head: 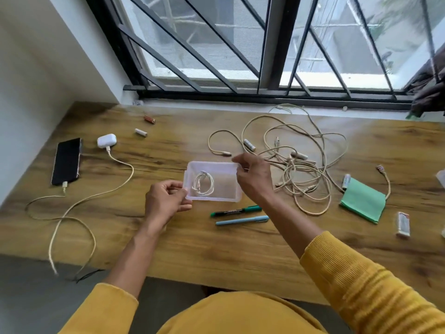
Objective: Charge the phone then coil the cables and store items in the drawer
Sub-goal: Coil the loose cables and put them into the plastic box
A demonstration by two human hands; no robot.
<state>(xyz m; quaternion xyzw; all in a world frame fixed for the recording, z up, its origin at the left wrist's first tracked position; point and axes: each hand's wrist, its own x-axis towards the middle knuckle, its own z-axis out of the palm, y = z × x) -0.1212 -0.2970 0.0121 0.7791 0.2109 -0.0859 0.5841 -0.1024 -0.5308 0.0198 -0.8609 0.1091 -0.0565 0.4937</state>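
A clear plastic box [226,186] sits mid-table with a small coiled white cable [203,183] inside. My left hand [166,201] grips the box's near left corner. My right hand [252,175] pinches its far right rim. A black phone [66,161] lies at the left with a beige cable [79,201] plugged into its near end. A white earbud case [106,140] beside it also has a cable plugged in. A tangle of beige cables [298,174] spreads to the right of the box.
Loose batteries [249,144] lie on the wooden table [240,249]. Two pens [238,215] rest just in front of the box. A green cloth [363,200] and a small white pack [402,224] sit at the right. A barred window [240,44] runs along the far edge.
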